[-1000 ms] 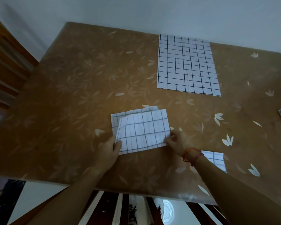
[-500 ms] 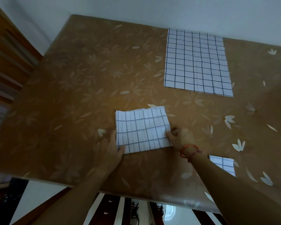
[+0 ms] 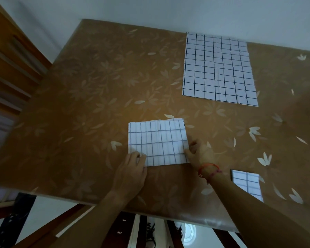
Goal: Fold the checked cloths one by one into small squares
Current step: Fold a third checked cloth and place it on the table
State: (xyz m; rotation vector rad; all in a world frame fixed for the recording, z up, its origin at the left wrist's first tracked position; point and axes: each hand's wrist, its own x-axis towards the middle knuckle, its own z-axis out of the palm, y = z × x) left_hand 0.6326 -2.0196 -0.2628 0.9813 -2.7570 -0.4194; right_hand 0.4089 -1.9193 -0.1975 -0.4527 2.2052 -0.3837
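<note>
A folded white cloth with blue checks (image 3: pixel 157 142) lies flat near the table's front edge. My left hand (image 3: pixel 132 169) pinches its near left corner. My right hand (image 3: pixel 198 153), with a red thread on the wrist, grips its near right edge. A larger checked cloth (image 3: pixel 218 68) lies spread flat at the back of the table. A small folded checked cloth (image 3: pixel 247 183) rests to the right of my right forearm, partly hidden by it.
The table (image 3: pixel 97 104) has a brown cover with pale leaf prints. Its front edge runs just below my wrists. A wooden door or shelf frame (image 3: pixel 11 68) stands at the left, and a white wall is behind.
The lifted top layer of the near cloth has been laid down flat and squared up. Both hands stay at its near corners. The camera view has shifted a little.
</note>
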